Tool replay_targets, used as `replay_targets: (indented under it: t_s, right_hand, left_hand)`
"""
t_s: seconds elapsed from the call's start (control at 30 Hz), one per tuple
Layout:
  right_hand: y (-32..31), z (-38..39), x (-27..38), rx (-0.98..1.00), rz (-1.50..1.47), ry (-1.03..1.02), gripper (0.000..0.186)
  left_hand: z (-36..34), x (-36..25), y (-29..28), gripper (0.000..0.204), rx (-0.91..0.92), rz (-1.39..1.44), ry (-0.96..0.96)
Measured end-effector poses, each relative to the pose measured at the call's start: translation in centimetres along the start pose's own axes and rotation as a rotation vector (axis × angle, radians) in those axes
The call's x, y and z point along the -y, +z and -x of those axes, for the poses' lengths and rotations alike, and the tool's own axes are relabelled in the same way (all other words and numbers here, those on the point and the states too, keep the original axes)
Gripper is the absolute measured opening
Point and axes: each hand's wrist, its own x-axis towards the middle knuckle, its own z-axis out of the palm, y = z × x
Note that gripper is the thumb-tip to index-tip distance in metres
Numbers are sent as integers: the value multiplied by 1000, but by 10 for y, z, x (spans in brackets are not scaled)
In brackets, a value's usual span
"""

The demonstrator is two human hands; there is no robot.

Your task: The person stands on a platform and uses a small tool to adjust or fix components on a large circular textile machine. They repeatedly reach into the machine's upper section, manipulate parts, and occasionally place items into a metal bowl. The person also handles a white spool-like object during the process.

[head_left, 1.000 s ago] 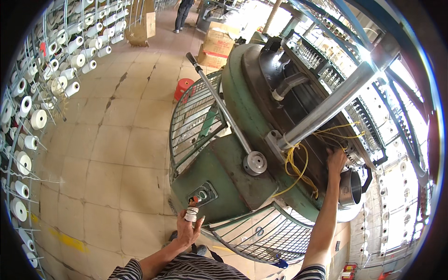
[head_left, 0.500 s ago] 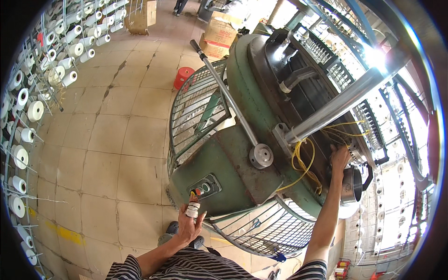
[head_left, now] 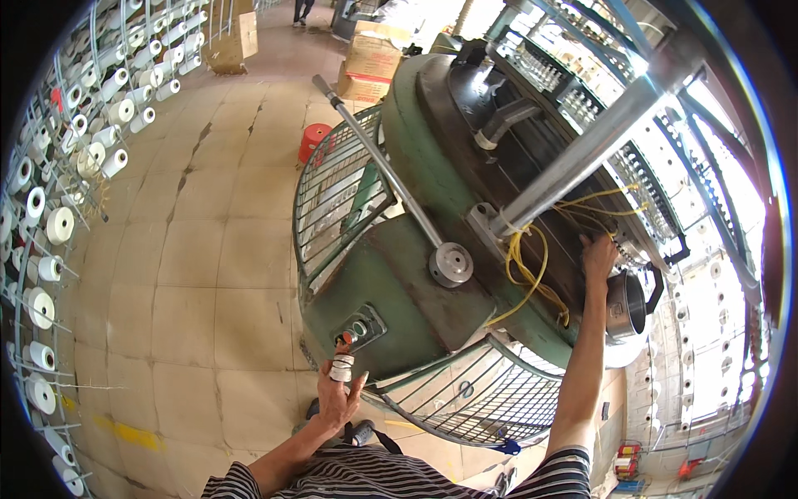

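Note:
My left hand (head_left: 337, 399) reaches to a small control panel (head_left: 374, 323) on the green housing of a circular knitting machine (head_left: 391, 274). White tape wraps one finger, which is stretched to the red-orange button (head_left: 348, 337); the thumb stands apart. Farther right, my right hand (head_left: 598, 259) rests at the machine's round rim beside its metal parts. Its fingers are bent and the tips are hidden, so what they grip cannot be made out. A loose bundle of yellow yarn (head_left: 532, 270) hangs left of that hand. Just below it sits a metal pot-shaped container (head_left: 625, 306) with a black handle.
A long lever (head_left: 391, 175) and a thick shiny post (head_left: 573, 154) rise from the machine. Wire guards (head_left: 474, 399) curve around its base. Racks of white yarn cones (head_left: 60, 224) line the left side. A red cone (head_left: 315, 137) and cardboard boxes (head_left: 370, 62) stand behind on the tiled floor.
The whole view has shifted slightly, with the machine appearing a little farther left. Both hands keep their places, the left at the button and the right at the rim.

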Motion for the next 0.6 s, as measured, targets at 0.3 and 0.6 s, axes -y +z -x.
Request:
replay_targets:
  t_s: [0.3, 0.6]
  right_hand:
    - [-15, 4, 12, 89, -42, 9, 14]
    - [-178, 54, -97, 33, -593, -135, 16]
  left_hand:
    - [16, 4, 14, 34, -100, -47, -60]
    - [16, -59, 41, 38, -285, -227, 45]
